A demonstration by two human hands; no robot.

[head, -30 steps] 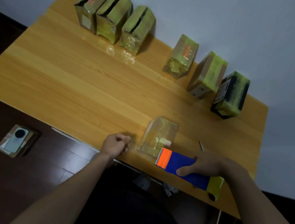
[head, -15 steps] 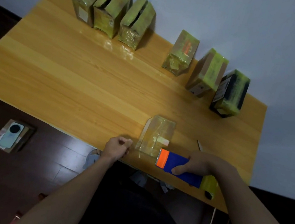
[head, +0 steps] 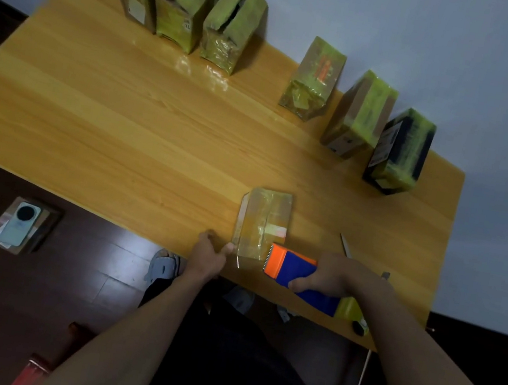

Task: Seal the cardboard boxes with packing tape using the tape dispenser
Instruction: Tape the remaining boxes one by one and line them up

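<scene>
Clearly the box being worked on (head: 262, 224) sits low in the frame, near the front edge of the desk (head: 122, 121), pulled close so both arms can reach it. The left hand (head: 209, 252) is curled, fingertips touching the box's lower left corner, probably to brace it against the pull of the tape. The right hand (head: 333, 274) is wrapped around the blue body of the tape dispenser (head: 296, 274), its orange toothed end touching the box's lower right edge, likely where a strip starts or gets cut. Six boxes stand along the top of the frame: three (head: 188, 1) at upper left with dark gaps along their tops, three (head: 360, 112) to the right looking taped over, perhaps a finished group.
</scene>
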